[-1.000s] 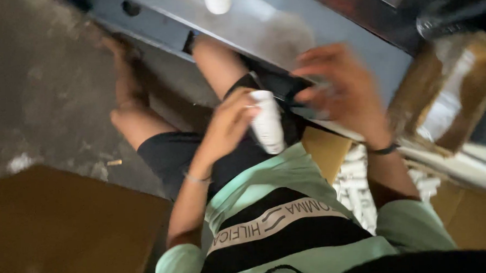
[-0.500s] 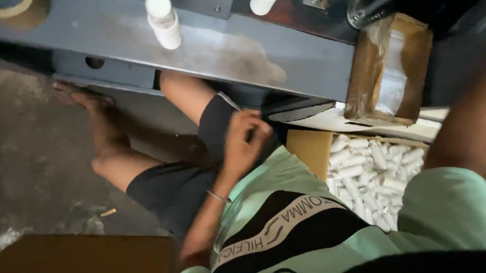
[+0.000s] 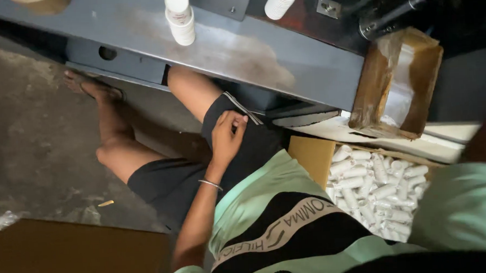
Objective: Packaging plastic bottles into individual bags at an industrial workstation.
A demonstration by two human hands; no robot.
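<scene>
Left hand (image 3: 226, 136) — empty, on black shorts (image 3: 174, 183)

Table: a grey metal table (image 3: 261, 54) runs across the top of the view, its top scuffed and smeared pale near the middle.
Bottles: one white bottle (image 3: 180, 17) stands on the table, left of the smear; a second white bottle (image 3: 279, 1) stands right of the first, at the far edge.
Tape roll: a tan roll (image 3: 43, 3), cut off by the frame, lies far left of the first bottle.
Open box: a brown cardboard box (image 3: 399, 86) lined with clear plastic sits right of the table's end.
Floor: bare stained concrete floor (image 3: 29, 124) lies below the table's left part.
</scene>
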